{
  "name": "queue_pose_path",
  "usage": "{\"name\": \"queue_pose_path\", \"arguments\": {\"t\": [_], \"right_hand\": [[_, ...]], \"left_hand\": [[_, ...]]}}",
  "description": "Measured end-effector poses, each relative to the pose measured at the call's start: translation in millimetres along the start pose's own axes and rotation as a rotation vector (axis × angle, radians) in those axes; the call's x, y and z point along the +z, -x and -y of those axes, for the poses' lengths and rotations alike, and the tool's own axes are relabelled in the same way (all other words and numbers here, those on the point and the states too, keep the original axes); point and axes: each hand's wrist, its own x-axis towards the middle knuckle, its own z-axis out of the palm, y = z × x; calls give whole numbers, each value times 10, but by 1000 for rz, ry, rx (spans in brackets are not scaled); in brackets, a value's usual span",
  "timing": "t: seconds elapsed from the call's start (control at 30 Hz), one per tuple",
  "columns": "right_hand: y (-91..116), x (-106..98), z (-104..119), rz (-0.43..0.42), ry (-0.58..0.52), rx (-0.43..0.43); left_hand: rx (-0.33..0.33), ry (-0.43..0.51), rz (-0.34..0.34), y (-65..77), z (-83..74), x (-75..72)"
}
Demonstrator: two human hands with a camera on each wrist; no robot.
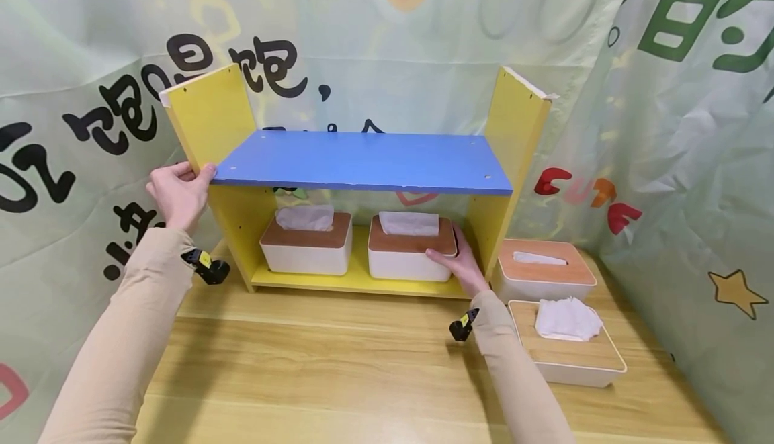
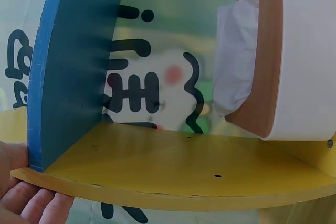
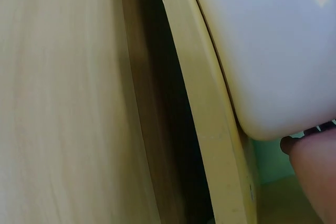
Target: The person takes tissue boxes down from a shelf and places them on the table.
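Observation:
A yellow shelf unit [image 1: 232,222] with a blue middle board [image 1: 363,158] stands on the wooden table. My left hand [image 1: 180,192] grips the front edge of its left side panel, thumb at the corner of the blue board and fingers round the outside. In the lower compartment sit two white tissue boxes with brown lids and tissue sticking out. The right tissue box [image 1: 405,267] is held at its right end by my right hand [image 1: 462,266], thumb at the front and fingers along the side. The left tissue box [image 1: 305,260] stands apart from both hands.
Right of the shelf unit, a third tissue box [image 1: 544,283] stands at the back, with a fourth tissue box [image 1: 580,358] in front of it. Printed cloth [image 1: 683,162] hangs behind and beside the wooden table [image 1: 314,370].

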Motion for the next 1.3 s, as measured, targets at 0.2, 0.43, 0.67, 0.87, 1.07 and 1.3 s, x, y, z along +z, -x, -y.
{"name": "queue_pose_path", "arguments": {"t": [0.2, 0.43, 0.67, 0.87, 1.07, 1.3], "right_hand": [[-23, -7, 8, 28, -13, 30], [-51, -5, -7, 51, -34, 35], [-78, -27, -45, 68, -113, 47], [-83, -19, -60, 65, -126, 36], [-88, -18, -79, 60, -145, 24], [-94, -17, -81, 72, -162, 4]], "left_hand": [[5, 1, -4, -4, -3, 0], [-2, -1, 5, -3, -4, 0], [5, 4, 9, 3, -13, 4], [18, -5, 3, 10, -28, -9], [8, 0, 11, 8, -19, -8], [21, -1, 0, 0, -17, -14]]}}
